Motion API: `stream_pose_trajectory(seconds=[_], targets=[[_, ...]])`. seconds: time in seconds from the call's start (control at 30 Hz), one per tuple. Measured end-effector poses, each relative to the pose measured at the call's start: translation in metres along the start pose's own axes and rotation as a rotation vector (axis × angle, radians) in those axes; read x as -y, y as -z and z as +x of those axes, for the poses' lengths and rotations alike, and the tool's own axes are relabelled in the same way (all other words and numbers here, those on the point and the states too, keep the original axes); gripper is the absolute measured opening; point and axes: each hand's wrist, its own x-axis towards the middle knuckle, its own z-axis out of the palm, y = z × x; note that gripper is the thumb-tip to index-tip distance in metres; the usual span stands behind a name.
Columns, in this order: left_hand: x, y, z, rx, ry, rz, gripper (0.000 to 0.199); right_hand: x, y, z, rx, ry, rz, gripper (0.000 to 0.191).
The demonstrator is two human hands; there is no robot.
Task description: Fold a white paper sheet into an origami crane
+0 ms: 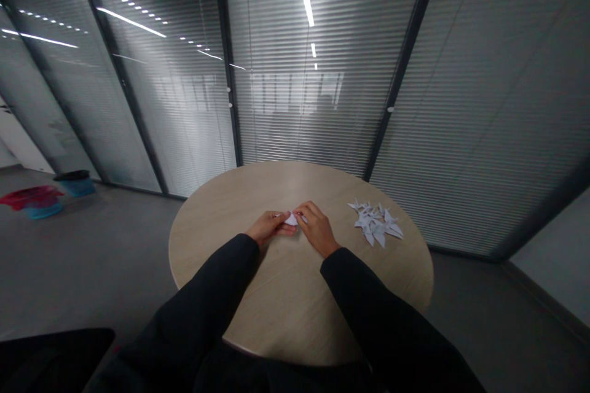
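A small piece of folded white paper point(291, 220) is held between my two hands above the middle of the round table. My left hand point(273, 225) grips its left side, thumb on top and fingers beneath. From the right, my right hand point(316, 225) pinches the paper with its fingertips. The fingers hide part of the paper, so its exact shape is hard to make out. To the right of my hands lies a pile of folded white paper pieces point(375, 221) with pointed ends, like paper cranes.
The round wooden table point(286, 184) stands close to a glass wall with blinds point(308, 129). On the floor at the far left are a blue bin with a red liner point(34, 199) and a blue bin with a black liner point(76, 184). A dark object point(55, 356) is at the lower left.
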Motion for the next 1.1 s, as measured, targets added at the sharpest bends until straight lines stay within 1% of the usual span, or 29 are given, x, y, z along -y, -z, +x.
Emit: stream_pose_trajectory(seconds=[0.1, 0.27, 0.4, 0.53, 0.63, 0.7, 0.83, 0.9, 1.0, 1.1], targets=[[0.001, -0.002, 0.0, -0.021, -0.018, -0.021, 0.024, -0.001, -0.001, 0.0, -0.004, 0.005, 0.029, 0.019], [-0.004, -0.005, -0.002, -0.103, -0.033, -0.073, 0.025, -0.002, -0.001, 0.001, 0.001, 0.058, 0.102, 0.021], [-0.006, -0.004, -0.004, -0.084, -0.047, -0.068, 0.023, -0.002, -0.002, 0.002, 0.005, 0.052, 0.142, 0.027], [-0.006, -0.004, -0.004, -0.09, -0.078, -0.049, 0.019, -0.002, -0.003, 0.003, -0.027, 0.022, 0.211, 0.028], [-0.005, -0.004, -0.005, -0.094, -0.112, -0.021, 0.019, 0.0, -0.004, 0.004, -0.058, -0.076, 0.293, 0.026], [-0.004, -0.003, -0.004, -0.096, -0.136, 0.002, 0.02, 0.001, -0.004, 0.004, -0.075, -0.174, 0.37, 0.024], [0.0, 0.001, 0.0, -0.091, -0.169, 0.032, 0.029, -0.003, -0.009, 0.003, -0.102, -0.438, 0.523, 0.035], [0.001, 0.003, 0.002, -0.087, -0.182, 0.049, 0.036, -0.006, -0.011, 0.003, -0.068, -0.546, 0.613, 0.039], [0.002, 0.005, 0.004, -0.081, -0.202, 0.09, 0.045, -0.008, -0.013, 0.003, -0.006, -0.624, 0.753, 0.041], [0.002, 0.007, 0.005, -0.091, -0.223, 0.125, 0.049, -0.006, -0.013, 0.004, -0.01, -0.656, 0.808, 0.041]])
